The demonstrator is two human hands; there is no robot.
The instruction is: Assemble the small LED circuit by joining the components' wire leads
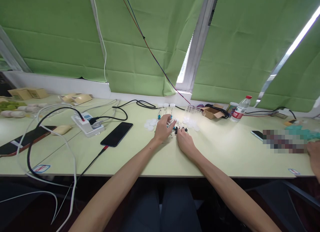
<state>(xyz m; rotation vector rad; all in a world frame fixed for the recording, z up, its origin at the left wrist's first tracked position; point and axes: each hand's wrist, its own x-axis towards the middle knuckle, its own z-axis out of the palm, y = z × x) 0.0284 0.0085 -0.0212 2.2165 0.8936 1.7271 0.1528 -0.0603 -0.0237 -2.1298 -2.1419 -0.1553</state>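
My left hand [163, 128] is raised slightly over the table, fingers curled around something small and pale that I cannot make out. Close beside it, my right hand [185, 141] rests low with its fingertips bent into a small pile of dark little parts [177, 129]. What those fingertips pinch is too small to name. White translucent discs [150, 124] lie left of my left hand, and more pale discs [196, 127] lie beyond my right hand. Behind the hands stand clear containers with white caps [166, 105], with small blue pieces [159, 117] low in them.
Clear cups [191, 109], a cardboard box [212, 112] and a water bottle [241, 109] stand at the back right. Left are a black phone [117, 134], a power strip [87, 124] and looping cables. Another person's hand [314, 157] is at the far right.
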